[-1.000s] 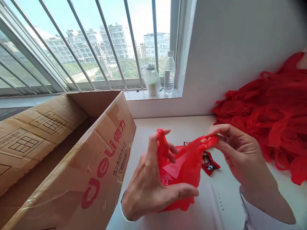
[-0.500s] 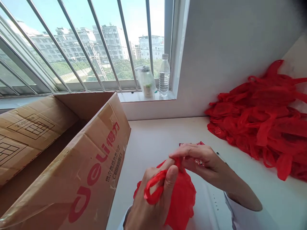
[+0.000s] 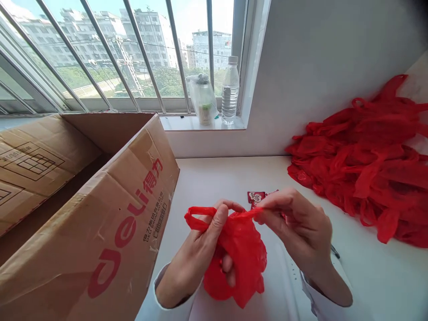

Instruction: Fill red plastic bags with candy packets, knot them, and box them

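A red plastic bag [image 3: 245, 249] hangs bunched between my two hands over the white table. My left hand [image 3: 197, 254] grips its gathered neck, the thumb on top and fingertips showing through at the bag's front. One loop handle sticks out to the left past that thumb. With thumb and fingers pinched, my right hand [image 3: 297, 223] holds the other handle, drawn out taut to the right. Behind the bag lie small dark red printed packets [image 3: 256, 197], partly covered by my right hand.
A large open cardboard box [image 3: 130, 214] stands at left. Red plastic bags [image 3: 361, 165] are heaped at right against the wall. On the windowsill are a water bottle [image 3: 230, 91] and a bagged jar [image 3: 203, 102]. A pen [image 3: 335, 252] lies beyond my right wrist.
My hands have moved apart. The right hand has pulled one handle out to the right, while the left has turned so its loop points left. The view has tilted slightly down.
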### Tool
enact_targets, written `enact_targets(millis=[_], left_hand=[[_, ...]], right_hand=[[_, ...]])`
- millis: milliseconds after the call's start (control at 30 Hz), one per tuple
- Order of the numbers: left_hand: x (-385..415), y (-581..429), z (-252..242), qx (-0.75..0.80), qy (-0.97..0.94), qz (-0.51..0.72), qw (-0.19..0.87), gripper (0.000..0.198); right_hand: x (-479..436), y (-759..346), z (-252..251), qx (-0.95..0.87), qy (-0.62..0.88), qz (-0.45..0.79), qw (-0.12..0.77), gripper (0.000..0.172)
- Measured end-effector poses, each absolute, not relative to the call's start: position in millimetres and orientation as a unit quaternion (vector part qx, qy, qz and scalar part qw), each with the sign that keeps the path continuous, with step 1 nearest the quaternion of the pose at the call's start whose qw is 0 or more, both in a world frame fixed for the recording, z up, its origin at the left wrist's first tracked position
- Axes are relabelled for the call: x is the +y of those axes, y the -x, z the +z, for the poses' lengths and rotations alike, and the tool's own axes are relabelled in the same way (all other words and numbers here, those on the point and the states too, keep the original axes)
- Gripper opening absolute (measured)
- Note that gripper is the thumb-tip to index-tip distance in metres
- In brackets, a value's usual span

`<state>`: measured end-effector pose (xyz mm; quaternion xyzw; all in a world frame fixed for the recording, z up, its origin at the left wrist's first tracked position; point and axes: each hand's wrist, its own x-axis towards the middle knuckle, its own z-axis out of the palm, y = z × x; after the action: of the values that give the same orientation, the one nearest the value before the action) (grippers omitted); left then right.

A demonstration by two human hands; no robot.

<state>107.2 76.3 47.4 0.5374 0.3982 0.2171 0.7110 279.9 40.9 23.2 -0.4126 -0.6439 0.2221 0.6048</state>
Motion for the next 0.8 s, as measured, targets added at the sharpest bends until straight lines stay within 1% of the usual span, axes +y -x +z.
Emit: enact_targets(millis=[33,67,100,167,200,233,300,333,367,400,467,500,533,567,600,633,667,733,800], left_hand=[[78.6,-105.8,48.5,0.38,-0.533,0.232,0.72,0.037],[80.9,-103.7,50.3,0.362,-0.537,0.242,0.723,0.031],[82.7,-100.9,52.4,0.342,-0.554,0.244,0.719,0.025],[83.7,-94.7,56.1,0.309,-0.626,0.215,0.683,0.011],[82.6,-92.2,56.8,0.298,-0.672,0.2,0.648,0.007],[80.3,-90.4,56.4,0.291,-0.72,0.192,0.6,0.009],[73.2,-90.6,52.3,0.274,-0.809,0.202,0.479,0.017],[69.3,-92.6,49.2,0.262,-0.848,0.209,0.41,0.02],[65.9,-95.6,45.7,0.25,-0.882,0.223,0.331,0.021],[63.4,-99.3,42.2,0.243,-0.908,0.24,0.244,0.022],[62.0,-107.0,35.9,0.246,-0.92,0.3,0.06,0.025],[63.0,-110.2,33.5,0.253,-0.908,0.333,-0.009,0.027],[64.7,-112.5,31.6,0.26,-0.892,0.367,-0.053,0.028],[66.9,-113.8,30.2,0.272,-0.877,0.39,-0.069,0.028],[69.0,-113.9,29.4,0.281,-0.869,0.402,-0.061,0.026],[70.9,-112.9,29.2,0.288,-0.867,0.405,-0.042,0.024],[72.3,-111.0,29.5,0.297,-0.871,0.392,-0.016,0.022],[73.8,-104.7,31.3,0.319,-0.887,0.33,0.042,0.027],[73.5,-96.4,33.7,0.343,-0.899,0.245,0.117,0.03]], right_hand=[[35.3,-279.3,28.0,-0.699,0.375,0.181,0.582,0.02],[30.4,-279.3,33.4,-0.756,0.339,0.15,0.54,0.023],[26.5,-279.9,39.0,-0.808,0.309,0.132,0.484,0.023],[23.3,-283.0,48.2,-0.872,0.285,0.128,0.376,0.016],[24.1,-285.1,50.6,-0.88,0.283,0.138,0.354,0.012],[26.5,-287.4,51.1,-0.875,0.28,0.153,0.364,0.008],[34.7,-291.1,46.6,-0.824,0.289,0.199,0.444,0.007],[40.0,-292.0,42.1,-0.789,0.307,0.232,0.479,0.011],[45.6,-292.0,36.7,-0.756,0.328,0.271,0.497,0.016],[51.1,-291.1,30.9,-0.733,0.347,0.315,0.493,0.022],[61.0,-287.2,19.5,-0.718,0.363,0.397,0.443,0.029],[64.9,-284.9,14.5,-0.715,0.359,0.428,0.421,0.03],[67.9,-282.9,10.2,-0.709,0.352,0.454,0.409,0.03],[70.1,-281.2,6.8,-0.704,0.347,0.471,0.403,0.032],[71.4,-280.2,4.4,-0.699,0.344,0.482,0.4,0.034],[72.0,-279.8,3.0,-0.698,0.343,0.482,0.403,0.035],[72.1,-280.2,2.5,-0.703,0.348,0.465,0.411,0.031],[71.5,-283.3,3.9,-0.731,0.377,0.37,0.432,0.018],[71.6,-290.1,6.7,-0.773,0.392,0.251,0.431,0.013]])
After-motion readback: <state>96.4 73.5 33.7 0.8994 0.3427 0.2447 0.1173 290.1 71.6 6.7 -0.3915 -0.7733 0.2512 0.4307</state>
